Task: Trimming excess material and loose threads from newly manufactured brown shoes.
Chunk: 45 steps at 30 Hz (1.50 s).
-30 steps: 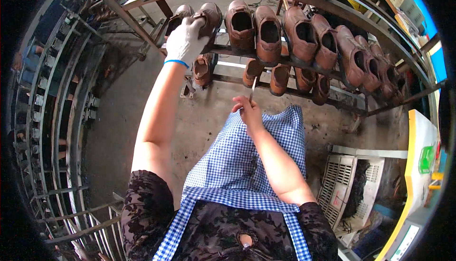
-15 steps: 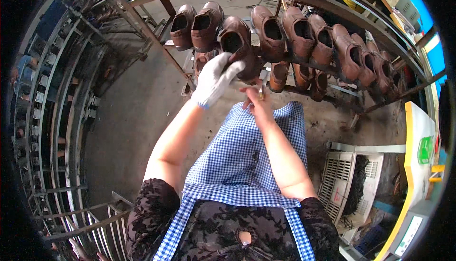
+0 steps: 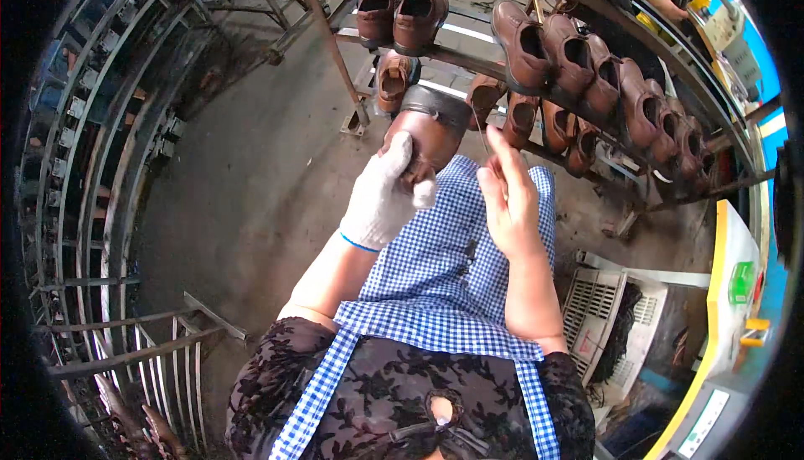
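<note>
Far right stands a yellow panel (image 3: 727, 292) with a green label (image 3: 741, 282), while the gloved left hand (image 3: 383, 194) clasps a brown shoe (image 3: 430, 135) above the apron, bare right hand (image 3: 508, 200) spread just beside it.

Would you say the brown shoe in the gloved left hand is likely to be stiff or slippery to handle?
The brown shoe probably holds its shape: its upper looks full and rounded in the left hand. Its leather has a slight sheen, so it may be somewhat slick, though the fabric glove likely helps the grip. One hand carries it, so it seems fairly light.
</note>
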Each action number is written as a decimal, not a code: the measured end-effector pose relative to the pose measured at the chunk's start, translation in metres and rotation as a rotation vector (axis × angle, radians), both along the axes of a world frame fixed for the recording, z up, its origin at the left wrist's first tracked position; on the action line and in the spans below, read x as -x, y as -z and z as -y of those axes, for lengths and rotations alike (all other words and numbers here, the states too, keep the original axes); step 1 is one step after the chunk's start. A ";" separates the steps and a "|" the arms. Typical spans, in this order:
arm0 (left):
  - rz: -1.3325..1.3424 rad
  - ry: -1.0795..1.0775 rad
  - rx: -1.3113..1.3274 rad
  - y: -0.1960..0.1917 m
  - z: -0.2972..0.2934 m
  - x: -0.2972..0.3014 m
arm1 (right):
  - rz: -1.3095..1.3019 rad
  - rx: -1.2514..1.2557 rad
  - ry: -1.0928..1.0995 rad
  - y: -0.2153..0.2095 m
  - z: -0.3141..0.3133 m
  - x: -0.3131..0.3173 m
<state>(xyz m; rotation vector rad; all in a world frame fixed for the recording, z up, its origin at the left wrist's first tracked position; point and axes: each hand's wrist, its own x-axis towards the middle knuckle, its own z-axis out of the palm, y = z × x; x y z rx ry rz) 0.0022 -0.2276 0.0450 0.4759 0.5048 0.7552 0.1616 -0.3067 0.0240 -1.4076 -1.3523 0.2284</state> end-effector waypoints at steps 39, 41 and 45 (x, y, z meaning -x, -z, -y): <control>-0.386 0.247 -0.493 0.002 0.033 -0.004 | -0.773 0.162 -0.170 -0.003 0.016 -0.014; -0.569 0.328 -0.944 0.004 0.028 0.000 | -0.769 0.267 -0.230 0.007 0.022 -0.027; -0.976 0.518 -1.593 -0.010 0.020 -0.002 | -0.853 0.322 -0.358 0.026 0.018 -0.022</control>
